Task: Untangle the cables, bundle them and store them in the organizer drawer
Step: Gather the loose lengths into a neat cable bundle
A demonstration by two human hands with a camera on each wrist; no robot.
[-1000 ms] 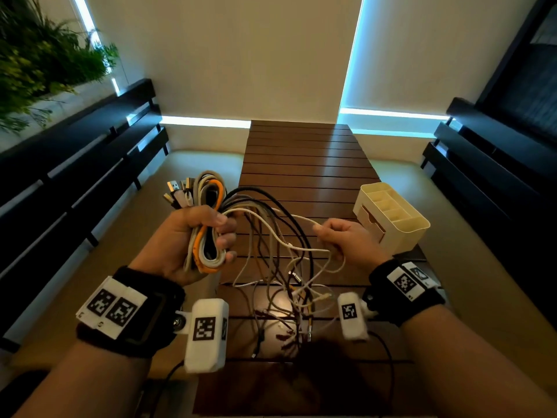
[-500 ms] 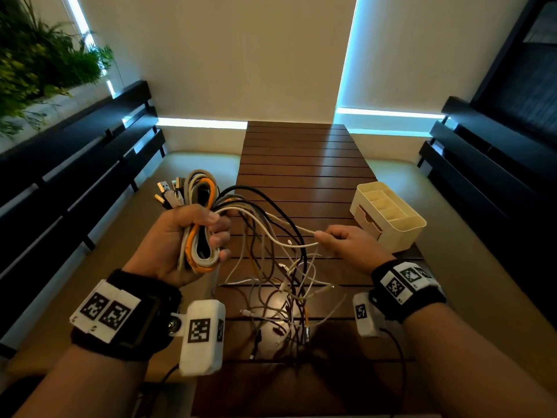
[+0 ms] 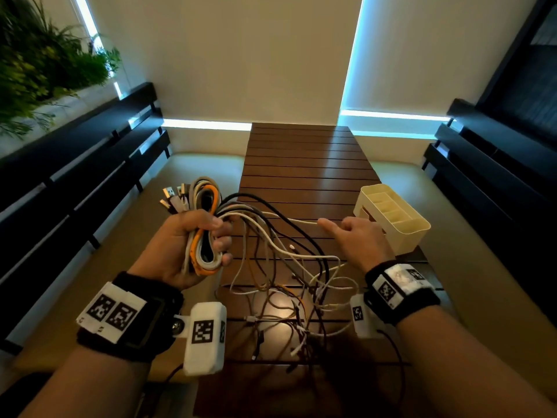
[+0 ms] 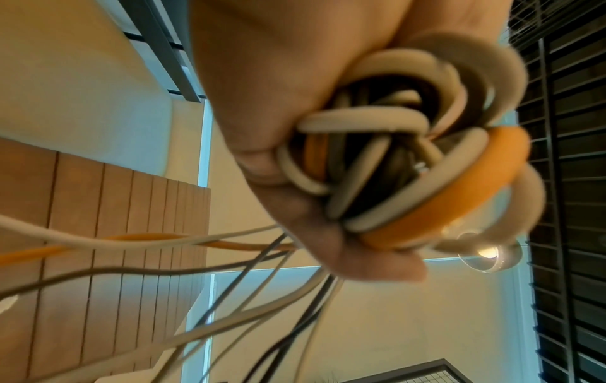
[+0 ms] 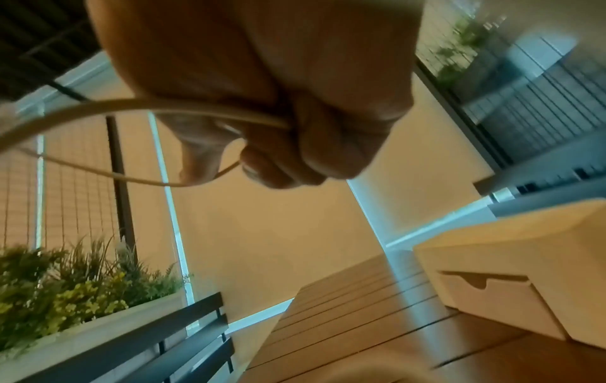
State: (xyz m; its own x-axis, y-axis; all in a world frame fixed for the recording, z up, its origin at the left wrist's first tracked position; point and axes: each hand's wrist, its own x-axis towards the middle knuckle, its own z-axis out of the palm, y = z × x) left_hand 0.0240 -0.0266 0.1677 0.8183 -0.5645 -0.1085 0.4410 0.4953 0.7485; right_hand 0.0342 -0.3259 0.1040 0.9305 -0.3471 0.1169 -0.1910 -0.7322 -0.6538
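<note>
My left hand (image 3: pixel 193 242) grips a folded bundle of cables (image 3: pixel 205 224), white, grey, black and one orange, held up above the table's left edge; the left wrist view shows the loops (image 4: pixel 426 165) packed in the fist. Loose ends trail from it into a tangle of cables (image 3: pixel 289 297) lying on the wooden table (image 3: pixel 301 164). My right hand (image 3: pixel 352 236) pinches a thin white cable (image 3: pixel 289 221) that runs taut from the bundle; in the right wrist view that cable (image 5: pixel 183 106) passes into the curled fingers. The cream organizer (image 3: pixel 391 218) stands just right of this hand.
The organizer's drawer front (image 5: pixel 498 303) with its notch looks shut in the right wrist view. Dark benches (image 3: pixel 75 164) flank the table on both sides, with a planter (image 3: pixel 39 67) at the far left. Bare slats lie beyond the cables.
My right hand has moved right and a little up along the white cable, drawing it taut from the bundle. The left hand holds the bundle much as before.
</note>
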